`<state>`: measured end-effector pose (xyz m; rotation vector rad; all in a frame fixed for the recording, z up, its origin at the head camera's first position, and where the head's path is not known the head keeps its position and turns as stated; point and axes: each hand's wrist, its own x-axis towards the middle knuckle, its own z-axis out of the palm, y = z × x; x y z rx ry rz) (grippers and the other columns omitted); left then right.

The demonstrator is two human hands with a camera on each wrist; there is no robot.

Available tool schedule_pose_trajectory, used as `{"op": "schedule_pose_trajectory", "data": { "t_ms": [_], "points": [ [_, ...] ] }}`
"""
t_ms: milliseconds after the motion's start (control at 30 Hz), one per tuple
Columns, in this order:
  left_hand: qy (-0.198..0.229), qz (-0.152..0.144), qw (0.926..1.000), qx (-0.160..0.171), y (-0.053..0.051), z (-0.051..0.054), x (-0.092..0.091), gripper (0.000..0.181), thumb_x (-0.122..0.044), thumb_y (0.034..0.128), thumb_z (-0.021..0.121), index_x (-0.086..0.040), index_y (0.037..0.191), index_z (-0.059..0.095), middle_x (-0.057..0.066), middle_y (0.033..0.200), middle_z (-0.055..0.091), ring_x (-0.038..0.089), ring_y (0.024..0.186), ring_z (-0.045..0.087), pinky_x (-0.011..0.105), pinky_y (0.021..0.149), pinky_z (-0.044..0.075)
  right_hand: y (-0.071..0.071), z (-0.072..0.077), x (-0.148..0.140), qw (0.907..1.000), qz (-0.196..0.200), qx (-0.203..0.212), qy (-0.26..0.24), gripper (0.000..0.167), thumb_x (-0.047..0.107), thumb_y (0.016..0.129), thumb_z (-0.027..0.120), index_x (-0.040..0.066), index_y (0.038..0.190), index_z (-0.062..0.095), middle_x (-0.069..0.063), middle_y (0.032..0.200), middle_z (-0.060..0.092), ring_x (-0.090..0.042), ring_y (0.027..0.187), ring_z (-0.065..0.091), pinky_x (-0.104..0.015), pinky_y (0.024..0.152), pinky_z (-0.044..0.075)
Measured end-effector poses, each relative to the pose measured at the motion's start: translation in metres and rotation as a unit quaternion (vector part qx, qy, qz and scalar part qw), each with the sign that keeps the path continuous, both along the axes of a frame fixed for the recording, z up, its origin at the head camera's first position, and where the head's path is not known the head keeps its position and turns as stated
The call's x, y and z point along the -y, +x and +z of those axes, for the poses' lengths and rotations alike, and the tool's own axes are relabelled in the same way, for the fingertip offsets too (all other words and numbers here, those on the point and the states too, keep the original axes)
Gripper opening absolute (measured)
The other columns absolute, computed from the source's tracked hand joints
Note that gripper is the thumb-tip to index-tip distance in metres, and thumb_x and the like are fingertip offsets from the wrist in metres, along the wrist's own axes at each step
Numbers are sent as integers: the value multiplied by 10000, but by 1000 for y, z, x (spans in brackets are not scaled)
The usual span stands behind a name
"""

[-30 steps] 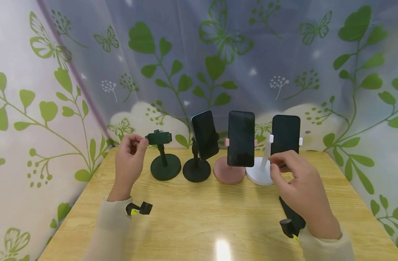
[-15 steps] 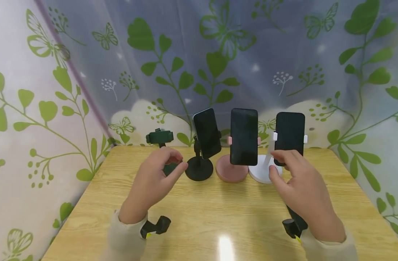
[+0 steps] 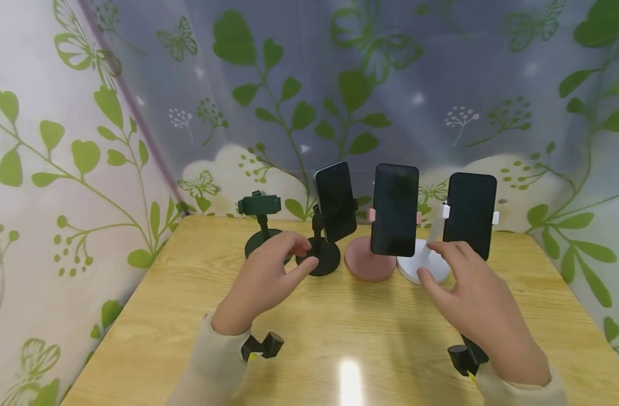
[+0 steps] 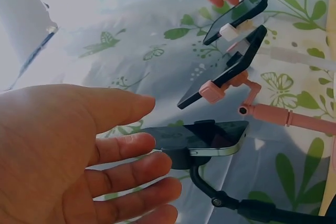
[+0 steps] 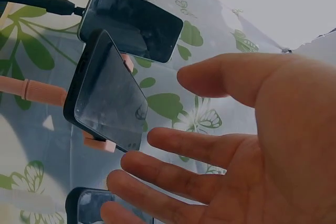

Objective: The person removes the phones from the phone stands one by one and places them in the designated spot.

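My left hand (image 3: 271, 276) hovers with relaxed fingers and nothing in them, in front of the green phone stand (image 3: 259, 204), which bears no phone. Its fingertips overlap the black stand's base (image 3: 326, 260) in the head view; that stand holds a tilted phone (image 3: 336, 201). A pink stand (image 3: 362, 260) clamps an upright phone (image 3: 394, 210). My right hand (image 3: 479, 299), also relaxed and holding nothing, is nearest the white stand (image 3: 416, 270) and its phone (image 3: 469, 211). Both wrist views show spread fingers apart from the phones, such as the pink stand's phone (image 5: 107, 95).
The stands form a row along the back of the wooden table (image 3: 340, 327). Behind them hangs a leaf-patterned curtain (image 3: 279, 129). A dark flat object (image 3: 476, 348) lies under my right hand, mostly hidden, its kind unclear.
My left hand has drawn away from the green stand's clamp, moving right and toward me. The right hand's fingers have spread a little. The head view has shifted slightly; the stands stay put.
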<state>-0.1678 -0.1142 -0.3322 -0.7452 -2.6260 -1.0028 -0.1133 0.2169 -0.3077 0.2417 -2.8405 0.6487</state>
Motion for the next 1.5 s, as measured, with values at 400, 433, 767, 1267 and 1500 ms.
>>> {"op": "schedule_pose_trajectory", "data": {
  "t_ms": [400,433,767,1267,1500],
  "points": [
    [-110,8,9998,156,-2,-2,-5,215,-356,993,717,-173,1098,677,-93,1028,650,94,952,616,347,796,510,-2,-2,4,9998,132,139,106,540,414,1040,597,44,1430,539,-180,1340,579,-388,1114,630,-585,820,516],
    [-92,16,9998,191,-2,-3,-6,207,-356,992,719,-181,1092,675,-98,1026,647,86,949,612,345,796,511,-2,-2,4,9997,138,164,113,542,420,1041,593,44,1428,539,-180,1341,578,-390,1111,631,-586,820,515],
    [473,11,9957,796,-8,-10,-13,323,-349,991,722,-159,1233,626,-52,1055,641,149,983,613,372,876,521,1,-4,3,9994,163,290,128,514,440,1043,588,70,1398,560,-138,1323,595,-337,1033,655,-544,794,531],
    [2760,-724,9390,1919,-44,-43,-13,391,-229,1066,607,-19,1378,498,146,1335,587,267,1260,568,390,1084,464,5,0,7,9993,353,136,-36,472,449,1040,593,115,1373,580,-84,1301,601,-282,1055,648,-470,772,517],
    [1786,210,9795,911,-58,-29,-33,393,-556,1003,620,-168,1062,603,2,1035,651,151,990,634,407,893,530,10,3,2,9994,310,157,-42,468,449,1034,606,125,1370,584,-70,1290,602,-275,1050,647,-480,775,521]
  ]
}}
